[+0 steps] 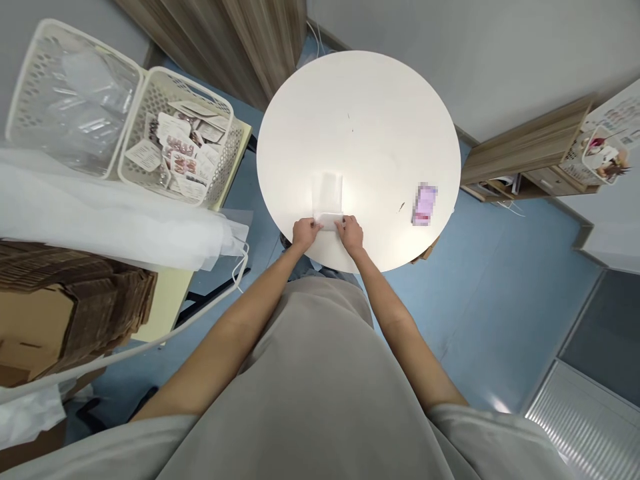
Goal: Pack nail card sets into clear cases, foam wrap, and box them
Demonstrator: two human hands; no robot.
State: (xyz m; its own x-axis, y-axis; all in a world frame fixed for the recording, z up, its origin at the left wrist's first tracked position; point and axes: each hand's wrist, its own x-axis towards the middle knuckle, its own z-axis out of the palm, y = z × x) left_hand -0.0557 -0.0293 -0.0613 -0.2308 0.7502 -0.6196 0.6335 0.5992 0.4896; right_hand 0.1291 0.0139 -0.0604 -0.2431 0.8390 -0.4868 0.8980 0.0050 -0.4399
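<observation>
A whitish translucent wrapping sheet [327, 192] lies near the front edge of the round white table [367, 100]. Its near end is folded or rolled into a short, thicker strip; whether something is inside I cannot see. My left hand [304, 235] pinches the left end of that strip between thumb and fingers. At the right end, my right hand [351, 235] grips the strip in the same way. The far part of the sheet stretches away flat on the tabletop, beyond both hands.
A blurred pink-purple object [425, 204] lies on the table's right side. On the left stand a basket of clear plastic bags [90, 87], a basket of small carded packets [180, 143], a white roll of wrapping [110, 213] and stacked cardboard [75, 307]. A wooden cabinet [530, 147] is at right.
</observation>
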